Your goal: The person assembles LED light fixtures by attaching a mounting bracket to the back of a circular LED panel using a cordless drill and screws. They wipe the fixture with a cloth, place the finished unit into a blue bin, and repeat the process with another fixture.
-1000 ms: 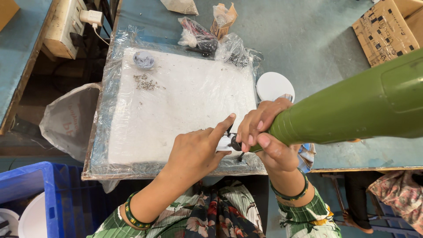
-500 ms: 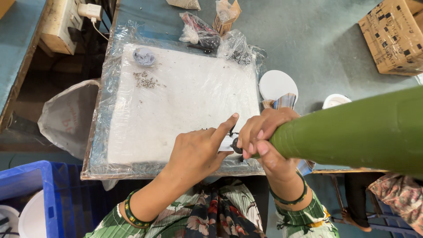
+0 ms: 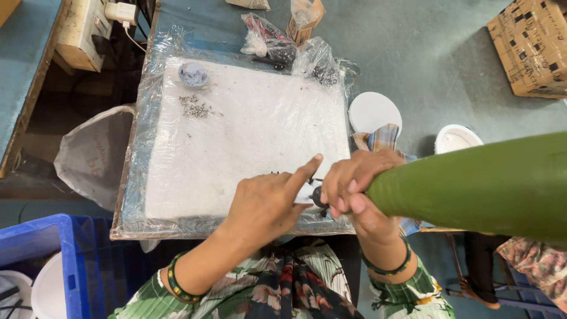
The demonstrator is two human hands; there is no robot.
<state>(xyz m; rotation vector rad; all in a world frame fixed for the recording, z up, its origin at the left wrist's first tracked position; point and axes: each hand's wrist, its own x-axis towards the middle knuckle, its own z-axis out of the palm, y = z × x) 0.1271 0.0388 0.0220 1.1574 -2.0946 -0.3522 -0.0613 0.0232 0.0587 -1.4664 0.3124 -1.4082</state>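
At the front edge of the white pad (image 3: 248, 136), near its right corner, your left hand (image 3: 266, 204) presses down with one finger pointing at the small black part (image 3: 319, 195). Your right hand (image 3: 354, 183) grips the narrow end of the big green cone (image 3: 472, 183). Keep the cone steady and work slowly.

The green cone (image 3: 472, 183) now looms larger, tilted nearer the camera.
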